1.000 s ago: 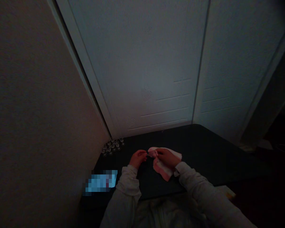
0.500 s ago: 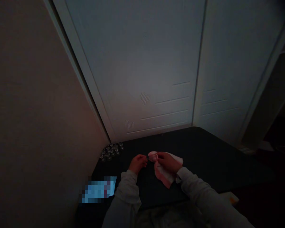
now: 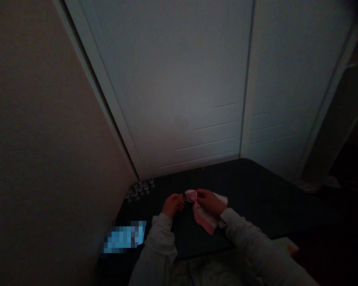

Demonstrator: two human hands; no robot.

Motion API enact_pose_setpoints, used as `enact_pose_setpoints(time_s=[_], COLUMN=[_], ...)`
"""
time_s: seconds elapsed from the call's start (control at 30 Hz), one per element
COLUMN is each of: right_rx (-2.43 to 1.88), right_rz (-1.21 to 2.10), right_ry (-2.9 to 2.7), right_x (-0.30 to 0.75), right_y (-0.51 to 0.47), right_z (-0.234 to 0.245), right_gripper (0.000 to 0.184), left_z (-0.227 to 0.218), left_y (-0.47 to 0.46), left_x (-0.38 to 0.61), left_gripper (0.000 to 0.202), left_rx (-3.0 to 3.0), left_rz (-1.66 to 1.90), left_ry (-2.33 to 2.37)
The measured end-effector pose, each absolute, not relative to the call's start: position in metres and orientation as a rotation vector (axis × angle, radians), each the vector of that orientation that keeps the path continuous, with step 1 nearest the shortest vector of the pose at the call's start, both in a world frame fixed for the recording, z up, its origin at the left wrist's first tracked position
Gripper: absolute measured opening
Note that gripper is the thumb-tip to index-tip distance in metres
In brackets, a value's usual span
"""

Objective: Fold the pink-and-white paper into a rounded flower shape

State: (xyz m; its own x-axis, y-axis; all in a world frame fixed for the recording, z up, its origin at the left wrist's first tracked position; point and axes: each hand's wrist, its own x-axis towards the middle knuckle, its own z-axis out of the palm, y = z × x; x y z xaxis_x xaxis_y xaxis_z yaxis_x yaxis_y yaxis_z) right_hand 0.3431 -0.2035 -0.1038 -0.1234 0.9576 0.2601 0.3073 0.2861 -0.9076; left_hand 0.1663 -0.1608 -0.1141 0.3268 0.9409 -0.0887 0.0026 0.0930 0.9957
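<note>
Between the fingertips of my left hand [image 3: 173, 204] is one end of a small clear glass-like piece [image 3: 185, 199]; its exact kind is too dim to make out. My right hand [image 3: 211, 202] is closed on a pink and white cloth [image 3: 205, 220], pinching a fold of it around the other end of the piece. The rest of the cloth hangs below and spreads behind my right hand, partly hidden by it. Both hands are close together just above the dark table [image 3: 244, 186].
Several small clear pieces [image 3: 139, 190] stand in a group at the table's far left corner, by the wall [image 3: 62, 159]. A lit, pixelated screen [image 3: 123, 238] lies at the near left. White panelled doors [image 3: 179, 79] rise behind the table. The room is dark.
The cloth's fold has shifted slightly around the piece, and my right hand has moved a little left. My left hand has stayed nearly in place. The view has turned slightly.
</note>
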Motion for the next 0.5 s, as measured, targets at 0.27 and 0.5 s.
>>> enact_pose_setpoints(time_s=[0.27, 0.5], right_rx=[-1.200, -1.155], right_rz=[0.896, 0.904], right_ry=[-1.593, -1.580], right_x=[0.3421, 0.3420], right_y=[-0.2042, -0.2016], right_z=[-0.1019, -0.1094], right_gripper=[0.010, 0.014], left_z=[-0.1144, -0.1151], left_y=[-0.1625, -0.1615], left_x=[0.1668, 0.1666], left_gripper=[0.041, 0.040], left_rx=[1.269, 1.266], left_rz=[0.922, 0.941], left_ry=[1.006, 0.996])
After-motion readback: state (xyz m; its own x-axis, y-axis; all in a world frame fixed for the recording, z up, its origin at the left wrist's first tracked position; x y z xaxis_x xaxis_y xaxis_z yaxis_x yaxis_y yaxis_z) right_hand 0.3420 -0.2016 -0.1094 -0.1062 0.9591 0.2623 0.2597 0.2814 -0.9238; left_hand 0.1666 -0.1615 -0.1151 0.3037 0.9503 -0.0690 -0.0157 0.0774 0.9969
